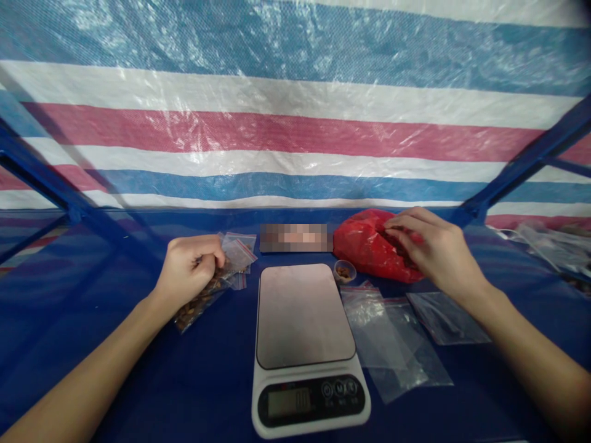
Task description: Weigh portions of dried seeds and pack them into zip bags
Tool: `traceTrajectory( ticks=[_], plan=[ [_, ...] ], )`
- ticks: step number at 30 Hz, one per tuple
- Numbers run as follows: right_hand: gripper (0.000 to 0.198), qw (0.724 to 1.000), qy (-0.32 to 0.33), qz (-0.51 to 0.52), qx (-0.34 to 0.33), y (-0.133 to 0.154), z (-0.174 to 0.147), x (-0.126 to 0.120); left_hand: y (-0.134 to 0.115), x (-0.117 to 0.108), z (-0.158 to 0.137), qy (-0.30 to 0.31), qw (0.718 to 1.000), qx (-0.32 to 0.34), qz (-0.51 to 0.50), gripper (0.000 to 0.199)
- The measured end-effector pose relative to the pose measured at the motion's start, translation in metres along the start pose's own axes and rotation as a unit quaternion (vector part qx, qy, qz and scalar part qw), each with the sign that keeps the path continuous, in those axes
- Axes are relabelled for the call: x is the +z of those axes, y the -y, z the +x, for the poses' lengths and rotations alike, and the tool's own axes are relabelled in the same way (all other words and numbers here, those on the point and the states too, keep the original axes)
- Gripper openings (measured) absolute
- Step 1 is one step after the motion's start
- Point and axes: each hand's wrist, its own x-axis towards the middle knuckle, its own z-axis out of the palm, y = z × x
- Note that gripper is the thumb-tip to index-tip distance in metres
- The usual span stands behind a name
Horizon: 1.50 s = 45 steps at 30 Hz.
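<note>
My left hand (191, 267) is closed, with curled fingers at the top of a zip bag (196, 311) filled with brown pieces. Another clear zip bag (242, 246) overlaps it just right of the fingers. At the back right, my right hand (431, 246) has thumb and fingers closed around the open rim of a red plastic bag (362, 243). Brown contents show in its mouth; some fingertips are hidden there. Between my hands lies a white kitchen scale (305, 320), its plate bare and its display faintly reading zero.
A small clear cup (345, 272) with brown pieces stands beside the red bag. Flat clear zip bags (397, 351) lie right of the scale, another (447, 317) under my right forearm. Behind the scale is a pixelated rectangular thing (295, 238). Blue frame bars (508, 169) flank the striped sheet (286, 132).
</note>
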Motion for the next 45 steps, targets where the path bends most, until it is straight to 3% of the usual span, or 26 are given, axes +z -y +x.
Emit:
traceTrajectory(
  ticks=[4, 6, 11, 18, 34, 37, 41, 45],
  plan=[
    [0.017, 0.996, -0.083, 0.028, -0.009, 0.032, -0.001, -0.003, -0.001, 0.0, 0.001, 0.009, 1.0, -0.003, 0.004, 0.033],
    [0.015, 0.993, -0.093, 0.063, -0.025, 0.05, -0.003, 0.002, -0.001, 0.0, 0.001, 0.011, 1.0, -0.003, 0.006, 0.033],
    [0.015, 0.984, 0.016, 0.169, -0.054, 0.075, -0.009, 0.027, -0.001, -0.001, 0.003, 0.017, 1.0, 0.0, 0.016, 0.033],
    [0.017, 0.98, 0.058, 0.18, -0.063, 0.072, -0.012, 0.045, -0.001, -0.001, 0.002, 0.019, 0.999, -0.007, 0.025, 0.034],
    [0.014, 0.978, 0.067, 0.177, -0.087, 0.071, -0.015, 0.038, -0.002, -0.002, 0.003, 0.014, 1.0, 0.0, 0.017, 0.032],
    [0.015, 0.987, 0.021, 0.15, -0.061, 0.065, -0.013, 0.027, -0.003, -0.002, 0.004, 0.016, 1.0, -0.005, 0.02, 0.032],
    [0.019, 0.996, -0.069, 0.035, 0.051, 0.026, -0.007, 0.01, -0.003, -0.002, 0.003, 0.01, 1.0, -0.008, 0.021, 0.032],
    [0.023, 0.996, 0.049, -0.043, 0.065, -0.024, -0.006, 0.014, 0.001, -0.001, 0.001, 0.007, 1.0, -0.007, 0.018, 0.031]
  ],
)
